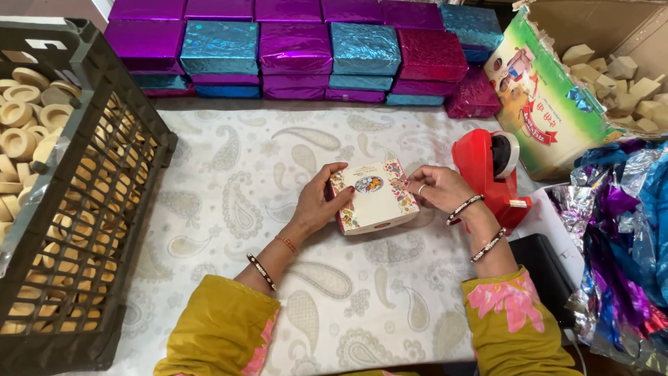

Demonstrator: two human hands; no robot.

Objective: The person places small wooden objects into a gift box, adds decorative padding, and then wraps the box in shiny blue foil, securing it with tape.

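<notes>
- Small printed box (376, 196) was at cloth (243, 174) centre, long axis left-right, slightly tilted.
- Left hand (321, 200) & right hand (438, 186) both grasped its ends.
- Red tape dispenser (490, 174) just right; black crate (90, 209) far left; foil-wrapped boxes (292, 49) behind.

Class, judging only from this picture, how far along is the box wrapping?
Done: foil-wrapped boxes stand stacked at the back. In hand: the left hand and right hand hold one printed box, still unwrapped. Left: foil sheets and the red tape dispenser wait alongside.
</notes>
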